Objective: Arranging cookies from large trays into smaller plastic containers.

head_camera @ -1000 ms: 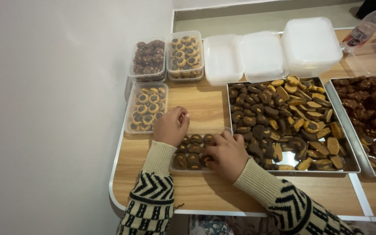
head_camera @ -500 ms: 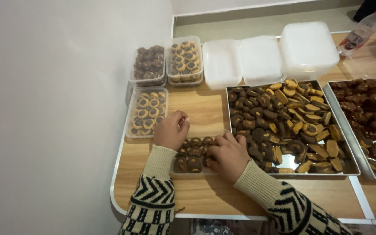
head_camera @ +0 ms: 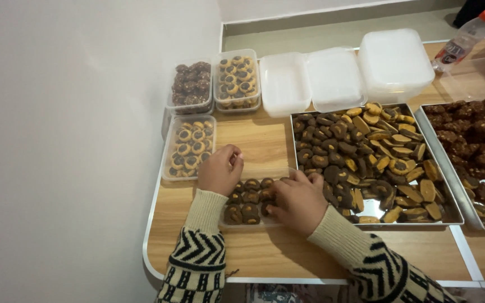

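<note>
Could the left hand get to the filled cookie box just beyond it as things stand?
Probably yes. The left hand rests at the near box, and the filled box sits right beside it on the table, lidless, with nothing between.

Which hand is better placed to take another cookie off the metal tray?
Probably the right hand: it lies beside the metal tray of brown cookies, while the left hand rests at the clear plastic container's far side.

Dark brown cookies (head_camera: 249, 197), cream sleeves (head_camera: 195, 258) (black chevrons), white lidded boxes (head_camera: 338, 76)
</note>
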